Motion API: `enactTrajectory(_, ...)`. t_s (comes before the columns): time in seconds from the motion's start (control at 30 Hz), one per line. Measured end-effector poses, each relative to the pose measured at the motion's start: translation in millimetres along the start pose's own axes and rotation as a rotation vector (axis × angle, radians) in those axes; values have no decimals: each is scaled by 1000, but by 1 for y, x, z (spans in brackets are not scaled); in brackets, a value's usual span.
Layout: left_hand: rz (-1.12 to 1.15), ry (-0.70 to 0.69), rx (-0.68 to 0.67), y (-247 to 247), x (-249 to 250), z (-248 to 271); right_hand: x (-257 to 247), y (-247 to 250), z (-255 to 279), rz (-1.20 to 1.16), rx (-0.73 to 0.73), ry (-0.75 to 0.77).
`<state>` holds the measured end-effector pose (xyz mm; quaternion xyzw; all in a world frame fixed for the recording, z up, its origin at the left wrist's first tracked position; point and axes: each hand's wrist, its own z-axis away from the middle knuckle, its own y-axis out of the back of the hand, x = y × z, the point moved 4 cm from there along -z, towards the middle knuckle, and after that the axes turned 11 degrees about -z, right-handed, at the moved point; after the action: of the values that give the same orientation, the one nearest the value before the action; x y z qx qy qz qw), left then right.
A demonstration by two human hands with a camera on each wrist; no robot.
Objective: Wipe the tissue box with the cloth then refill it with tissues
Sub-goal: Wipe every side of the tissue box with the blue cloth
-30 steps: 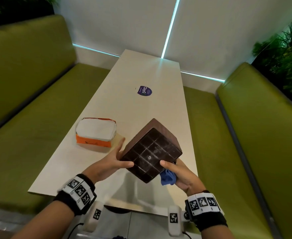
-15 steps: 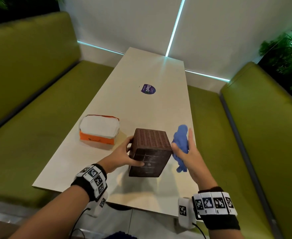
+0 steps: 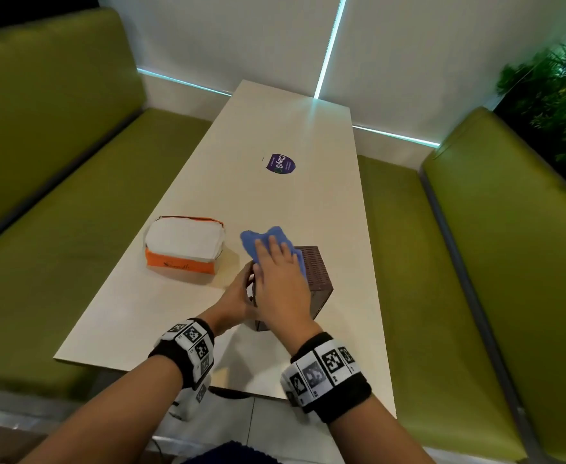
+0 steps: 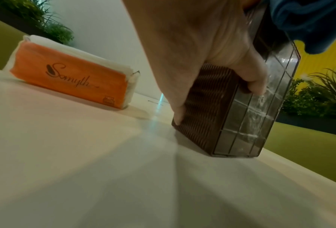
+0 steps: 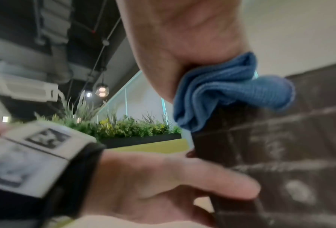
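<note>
The long pale counter (image 3: 308,209) carries it all, running away between the green benches. On the near end stands the brown tissue box (image 3: 315,272), ribbed face up, its clear gridded panel turned toward the person. The orange tissue pack (image 3: 183,244) lies well apart on the left side, long axis across the counter. Now the hands: the left hand (image 3: 238,296) clamps the box's left wall, fingers (image 4: 255,83) curled round onto the clear panel, steadying it. The right hand (image 3: 281,279) lies flat on top, fingers straight, pressing the blue cloth (image 3: 261,241) down on the upper face; the cloth spills past the box's far left corner. So the box sits directly under the right palm, and the uncovered strip of the top lies to the right of the fingers. That's probably where the next wipe goes.
</note>
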<state>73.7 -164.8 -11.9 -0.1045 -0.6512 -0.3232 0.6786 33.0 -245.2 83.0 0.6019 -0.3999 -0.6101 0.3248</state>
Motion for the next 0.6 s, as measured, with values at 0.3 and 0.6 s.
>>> enactTrajectory(0.3, -12, -25, 30, -2, -1, -6, 75, 42, -2, -226, 161, -295)
enactTrajectory(0.6, -22, 0, 48, -2, -3, -5, 26, 13, 0, -93, 44, -25)
